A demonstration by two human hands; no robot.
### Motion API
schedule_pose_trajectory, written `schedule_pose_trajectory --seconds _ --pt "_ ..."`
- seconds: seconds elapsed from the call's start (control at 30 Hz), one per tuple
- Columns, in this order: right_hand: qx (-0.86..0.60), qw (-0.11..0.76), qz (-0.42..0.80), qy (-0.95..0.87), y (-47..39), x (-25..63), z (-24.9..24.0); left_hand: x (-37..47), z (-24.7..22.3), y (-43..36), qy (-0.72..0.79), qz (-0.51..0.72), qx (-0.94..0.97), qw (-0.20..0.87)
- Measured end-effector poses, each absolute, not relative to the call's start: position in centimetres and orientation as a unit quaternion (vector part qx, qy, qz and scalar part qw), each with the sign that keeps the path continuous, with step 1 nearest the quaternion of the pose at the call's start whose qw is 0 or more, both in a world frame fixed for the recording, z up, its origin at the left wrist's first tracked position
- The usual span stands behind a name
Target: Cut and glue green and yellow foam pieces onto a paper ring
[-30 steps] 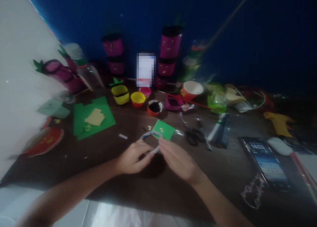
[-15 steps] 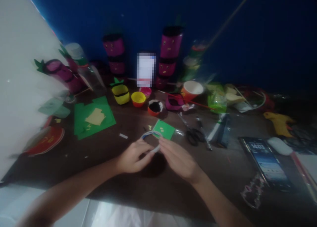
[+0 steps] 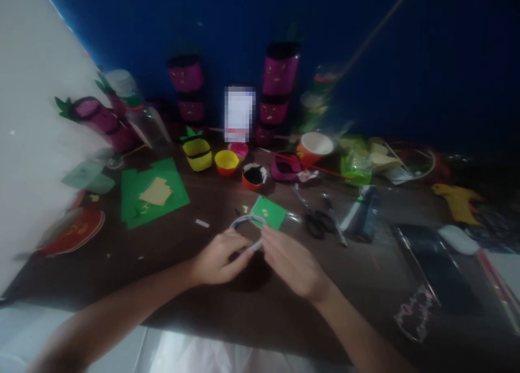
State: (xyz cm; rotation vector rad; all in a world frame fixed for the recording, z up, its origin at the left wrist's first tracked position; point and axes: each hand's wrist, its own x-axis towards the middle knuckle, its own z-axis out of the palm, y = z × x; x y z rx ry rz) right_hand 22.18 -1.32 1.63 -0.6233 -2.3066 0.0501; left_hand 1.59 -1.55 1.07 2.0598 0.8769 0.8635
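Note:
Between my two hands is a thin whitish ring with a bluish inner side, held just above the dark table; whether it is paper or plastic I cannot tell. My left hand grips its left and near side with thumb and fingers. On the opposite side, my right hand has its fingers pressed together against the ring's right edge. Behind the ring lies a small green square with tiny pale cut pieces on it. A small white strip rests to the left.
Scissors, a paint-like tube, and a dark-screened phone lie to the right, with a yellow glue gun behind. Green sheets lie left. Small cups and purple figures stand along the back.
The phone's screen on the right has gone dark. My hands and the ring have hardly moved.

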Motion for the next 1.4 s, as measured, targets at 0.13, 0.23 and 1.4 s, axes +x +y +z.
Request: schedule_pose_trajectory --seconds 0.13,0.23,1.4 --pt "-0.277 0.379 0.023 -0.883 -1.4 22.0 1.5 1.6 1.2 -1.5 0.344 0.339 0.797 0.362" --pt "-0.315 0.407 0.053 -0.856 -1.6 21.6 1.8 1.6 1.1 -1.5 0.344 0.341 0.794 0.366" --pt "-0.473 0.491 0.286 -0.673 1.2 24.6 -0.6 2.7 1.4 1.9 0.509 0.193 0.838 0.049"
